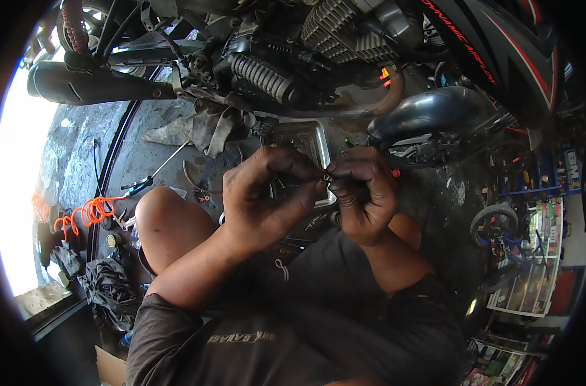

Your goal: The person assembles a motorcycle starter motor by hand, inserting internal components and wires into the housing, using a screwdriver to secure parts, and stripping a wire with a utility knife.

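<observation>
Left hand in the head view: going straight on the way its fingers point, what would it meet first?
The left hand would first meet the small ring-like part that both hands seem to pinch, then the right hand directly opposite; exact depth there is unclear.

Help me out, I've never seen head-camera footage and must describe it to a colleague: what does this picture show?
There is no robot here. One wide fisheye camera on a person's head looks down, so straight edges bend. The bare left hand and right hand are the wearer's own; their fingertips meet around a tiny part, too small to identify. On the floor lie a metal tray, a grey rag, a blue-handled tool and an orange coiled hose. Across the top is a motorcycle.
</observation>
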Action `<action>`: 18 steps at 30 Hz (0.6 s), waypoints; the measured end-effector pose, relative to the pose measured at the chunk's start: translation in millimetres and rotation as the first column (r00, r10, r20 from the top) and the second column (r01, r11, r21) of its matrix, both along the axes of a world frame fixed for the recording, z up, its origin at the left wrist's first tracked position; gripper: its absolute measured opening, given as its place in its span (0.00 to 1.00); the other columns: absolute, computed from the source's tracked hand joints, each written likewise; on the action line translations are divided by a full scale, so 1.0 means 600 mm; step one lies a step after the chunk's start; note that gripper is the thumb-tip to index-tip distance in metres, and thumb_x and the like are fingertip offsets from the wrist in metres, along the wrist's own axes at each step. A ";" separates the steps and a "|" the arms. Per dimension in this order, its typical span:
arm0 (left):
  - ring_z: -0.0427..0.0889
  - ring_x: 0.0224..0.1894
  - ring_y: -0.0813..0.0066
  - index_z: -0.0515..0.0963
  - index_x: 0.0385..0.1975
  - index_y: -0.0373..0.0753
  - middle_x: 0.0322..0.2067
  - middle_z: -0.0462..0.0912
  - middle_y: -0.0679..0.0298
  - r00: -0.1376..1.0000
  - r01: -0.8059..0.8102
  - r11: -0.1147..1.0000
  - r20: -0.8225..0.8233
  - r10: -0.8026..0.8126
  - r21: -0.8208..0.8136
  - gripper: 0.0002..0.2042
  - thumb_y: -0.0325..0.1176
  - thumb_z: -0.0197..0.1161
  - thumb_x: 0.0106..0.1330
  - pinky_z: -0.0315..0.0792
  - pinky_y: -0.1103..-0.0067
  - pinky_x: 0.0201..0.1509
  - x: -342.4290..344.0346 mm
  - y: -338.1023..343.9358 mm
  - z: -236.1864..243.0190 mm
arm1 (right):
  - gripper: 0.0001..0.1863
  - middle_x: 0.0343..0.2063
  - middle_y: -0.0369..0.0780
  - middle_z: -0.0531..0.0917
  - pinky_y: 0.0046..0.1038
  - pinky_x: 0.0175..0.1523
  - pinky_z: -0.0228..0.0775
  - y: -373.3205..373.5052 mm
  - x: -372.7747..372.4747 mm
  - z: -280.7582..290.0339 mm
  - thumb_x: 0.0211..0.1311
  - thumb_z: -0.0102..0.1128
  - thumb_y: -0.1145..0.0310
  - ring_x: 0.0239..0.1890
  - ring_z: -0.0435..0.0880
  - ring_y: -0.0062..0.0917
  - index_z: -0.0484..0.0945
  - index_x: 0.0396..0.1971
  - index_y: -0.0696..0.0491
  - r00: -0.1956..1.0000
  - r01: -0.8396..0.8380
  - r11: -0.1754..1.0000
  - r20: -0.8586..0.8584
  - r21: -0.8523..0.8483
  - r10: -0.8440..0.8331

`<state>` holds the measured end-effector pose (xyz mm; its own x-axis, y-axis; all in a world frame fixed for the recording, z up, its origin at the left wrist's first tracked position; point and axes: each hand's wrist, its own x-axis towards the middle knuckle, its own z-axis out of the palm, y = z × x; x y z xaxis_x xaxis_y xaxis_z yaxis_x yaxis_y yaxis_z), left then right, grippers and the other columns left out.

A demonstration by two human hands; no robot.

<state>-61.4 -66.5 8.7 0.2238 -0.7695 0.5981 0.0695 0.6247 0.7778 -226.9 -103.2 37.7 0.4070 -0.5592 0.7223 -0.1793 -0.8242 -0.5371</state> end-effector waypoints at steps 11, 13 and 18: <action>0.82 0.33 0.80 0.76 0.34 0.31 0.31 0.83 0.62 0.996 0.054 0.998 -0.071 -0.052 0.029 0.11 0.19 0.69 0.53 0.77 0.82 0.37 -0.008 0.002 0.005 | 0.05 0.34 0.42 0.80 0.23 0.39 0.70 0.008 -0.006 0.004 0.57 0.65 0.79 0.35 0.79 0.24 0.80 0.34 0.60 0.992 -0.079 0.979 0.113 0.185 0.059; 0.82 0.33 0.80 0.76 0.34 0.31 0.32 0.83 0.62 0.995 0.044 0.999 -0.087 -0.041 0.030 0.11 0.19 0.69 0.53 0.77 0.82 0.37 -0.004 0.003 0.003 | 0.06 0.34 0.42 0.80 0.24 0.39 0.70 0.008 -0.004 0.005 0.56 0.64 0.79 0.35 0.79 0.25 0.80 0.34 0.60 0.992 -0.086 0.972 0.106 0.220 0.064; 0.83 0.34 0.79 0.76 0.34 0.31 0.31 0.83 0.62 0.996 0.085 0.996 -0.042 -0.083 0.039 0.11 0.19 0.69 0.53 0.77 0.82 0.38 0.005 0.000 0.005 | 0.06 0.35 0.41 0.80 0.22 0.40 0.70 0.000 -0.010 -0.005 0.56 0.63 0.80 0.37 0.79 0.23 0.80 0.35 0.60 0.971 -0.201 0.906 0.196 0.372 0.135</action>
